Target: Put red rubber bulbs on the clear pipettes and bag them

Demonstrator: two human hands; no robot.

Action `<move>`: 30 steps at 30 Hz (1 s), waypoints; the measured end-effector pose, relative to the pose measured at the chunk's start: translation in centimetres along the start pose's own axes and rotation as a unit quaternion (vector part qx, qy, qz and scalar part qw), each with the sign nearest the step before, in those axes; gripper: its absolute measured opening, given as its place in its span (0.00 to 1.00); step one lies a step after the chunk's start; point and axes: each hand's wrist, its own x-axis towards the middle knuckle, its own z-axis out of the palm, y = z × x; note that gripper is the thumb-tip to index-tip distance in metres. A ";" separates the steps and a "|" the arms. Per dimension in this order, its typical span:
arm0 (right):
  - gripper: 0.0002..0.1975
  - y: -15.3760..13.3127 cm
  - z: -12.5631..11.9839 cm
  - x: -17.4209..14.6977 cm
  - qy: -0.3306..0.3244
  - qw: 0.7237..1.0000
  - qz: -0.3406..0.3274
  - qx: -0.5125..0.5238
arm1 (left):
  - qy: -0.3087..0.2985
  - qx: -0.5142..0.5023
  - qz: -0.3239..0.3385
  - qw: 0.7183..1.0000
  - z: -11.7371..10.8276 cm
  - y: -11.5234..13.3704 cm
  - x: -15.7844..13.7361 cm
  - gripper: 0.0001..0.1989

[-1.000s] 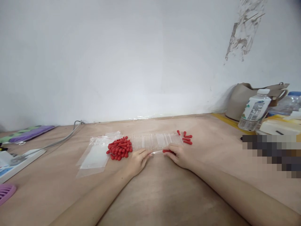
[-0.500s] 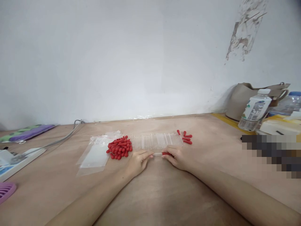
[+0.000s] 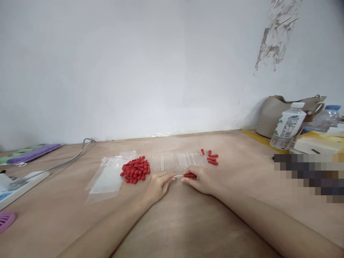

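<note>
My left hand (image 3: 158, 185) pinches a thin clear dropper tube (image 3: 177, 176) that points to the right. At the tube's right end is a red rubber bulb (image 3: 189, 176), held between the thumb and fingers of my right hand (image 3: 200, 180). Tube and bulb lie in one line, touching end to end. Just beyond my hands a row of clear tubes (image 3: 163, 162) lies side by side on the table. A heap of red bulbs (image 3: 135, 170) lies beside my left hand, and several loose red bulbs (image 3: 213, 159) lie past my right hand.
Clear plastic bags (image 3: 106, 181) lie left of the heap. Farther left are a power strip (image 3: 29, 188) with a grey cable (image 3: 70, 161) and a purple-green pouch (image 3: 34, 154). At the right stand a labelled bottle (image 3: 288, 125) and a beige bag (image 3: 268, 116). A wall (image 3: 134, 71) closes the back.
My right thumb and fingers have parted slightly, showing more of the red bulb. My left hand keeps its pinch on the tube. The whole view has shifted a little.
</note>
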 end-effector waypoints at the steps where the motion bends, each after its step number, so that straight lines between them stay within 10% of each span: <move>1: 0.07 0.1 0.0 0.0 0.001 1.000 0.010 0.014 | -0.002 0.004 0.002 1.000 0.0 -0.1 0.0 0.11; 30: 0.08 2.1 0.3 -0.3 -0.038 0.995 0.021 0.086 | 0.016 -0.006 -0.007 1.000 -0.3 -0.2 -0.5 0.11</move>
